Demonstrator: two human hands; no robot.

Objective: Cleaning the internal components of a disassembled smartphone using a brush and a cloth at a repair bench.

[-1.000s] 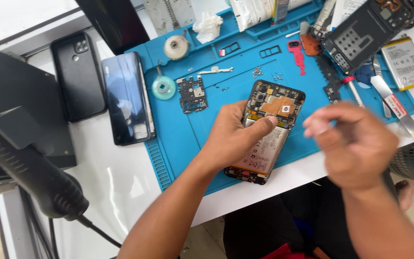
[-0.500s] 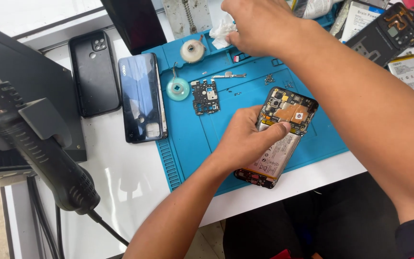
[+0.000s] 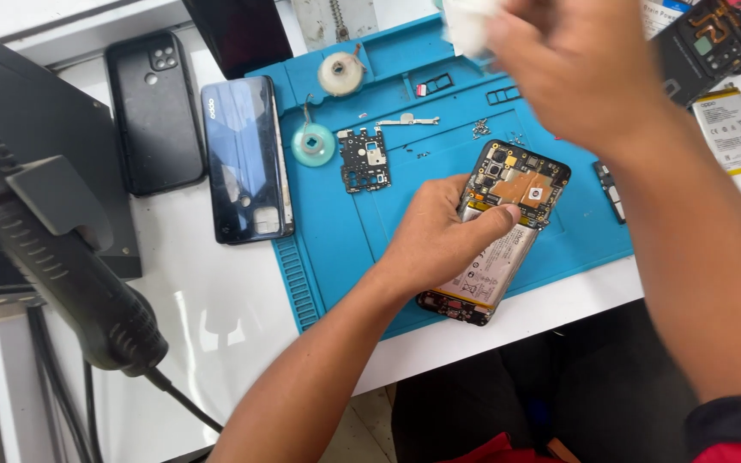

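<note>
An opened phone (image 3: 512, 201) with its back off, showing battery and circuit boards, lies tilted on the blue work mat (image 3: 362, 240) near the front edge. My left hand (image 3: 439, 236) grips its left side, thumb across the battery top. My right hand (image 3: 576, 69) is raised above the mat's back, blurred, closed on a white wad of tissue (image 3: 466, 26).
On the mat are a small circuit board (image 3: 364, 159), two tape rolls (image 3: 340, 73) and loose screws. A blue back cover (image 3: 246, 159) and a black phone case (image 3: 156, 111) lie to the left. A black corded tool (image 3: 62, 257) hangs at left. A spare battery (image 3: 731, 129) lies at right.
My right hand went from the right front to the mat's back, took the white tissue, and now lifts it toward the camera. My left hand stayed on the phone.
</note>
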